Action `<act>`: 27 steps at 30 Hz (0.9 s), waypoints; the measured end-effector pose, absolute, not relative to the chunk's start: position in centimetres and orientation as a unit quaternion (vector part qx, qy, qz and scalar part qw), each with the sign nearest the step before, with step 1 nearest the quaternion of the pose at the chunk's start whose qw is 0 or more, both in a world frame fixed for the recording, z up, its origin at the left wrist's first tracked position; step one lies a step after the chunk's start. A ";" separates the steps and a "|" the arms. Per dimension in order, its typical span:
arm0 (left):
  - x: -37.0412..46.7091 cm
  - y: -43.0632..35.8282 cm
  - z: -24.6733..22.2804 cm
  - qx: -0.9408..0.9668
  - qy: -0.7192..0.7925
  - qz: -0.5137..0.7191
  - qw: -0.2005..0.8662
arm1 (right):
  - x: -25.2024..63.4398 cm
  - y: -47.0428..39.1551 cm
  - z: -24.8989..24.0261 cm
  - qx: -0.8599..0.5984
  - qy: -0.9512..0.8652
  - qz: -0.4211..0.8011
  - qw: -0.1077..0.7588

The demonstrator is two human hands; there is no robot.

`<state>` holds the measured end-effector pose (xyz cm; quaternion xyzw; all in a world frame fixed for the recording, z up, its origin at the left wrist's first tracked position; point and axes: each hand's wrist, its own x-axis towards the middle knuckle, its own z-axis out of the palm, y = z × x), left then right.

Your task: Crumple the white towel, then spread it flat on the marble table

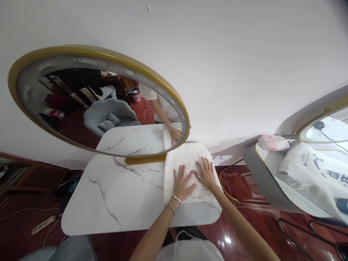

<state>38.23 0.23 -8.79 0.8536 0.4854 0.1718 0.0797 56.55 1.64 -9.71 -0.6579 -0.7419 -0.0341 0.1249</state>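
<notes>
A white cloth point(187, 156) with a scalloped edge lies flat over the right end of the white marbled table point(108, 203). My left hand point(183, 185) rests on the cloth, palm down with fingers spread, and bracelets circle its wrist. To its right, my right hand point(206, 174) also presses flat on the cloth, fingers apart, with a ring on one finger. Neither hand grips anything. The cloth reaches back close to the wall and forward almost to the table's front edge.
A round gold-rimmed mirror point(152, 70) stands behind the table on a gold base point(145, 159). At right, a second table holds a printed white cloth point(307, 166) and a tissue pack point(274, 142). A power strip point(43, 224) with cables lies on the floor at left.
</notes>
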 end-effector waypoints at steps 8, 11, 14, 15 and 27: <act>36.0 -4.9 -8.8 0.863 0.473 0.160 0.080 | 54.5 -5.9 -10.4 -0.635 -0.757 -0.040 0.149; 34.9 -7.2 -8.6 0.874 0.453 0.155 0.082 | 53.1 -9.3 -10.7 -0.642 -0.745 -0.053 0.173; 33.7 -8.9 -8.3 0.878 0.451 0.140 0.080 | 51.8 -11.4 -10.7 -0.644 -0.742 -0.054 0.179; 33.3 -9.4 -8.3 0.878 0.452 0.135 0.075 | 51.3 -11.8 -10.7 -0.641 -0.745 -0.052 0.177; 31.8 -7.2 -8.5 0.805 0.564 0.177 0.057 | 48.9 -7.6 -10.4 -0.664 -0.718 -0.025 0.206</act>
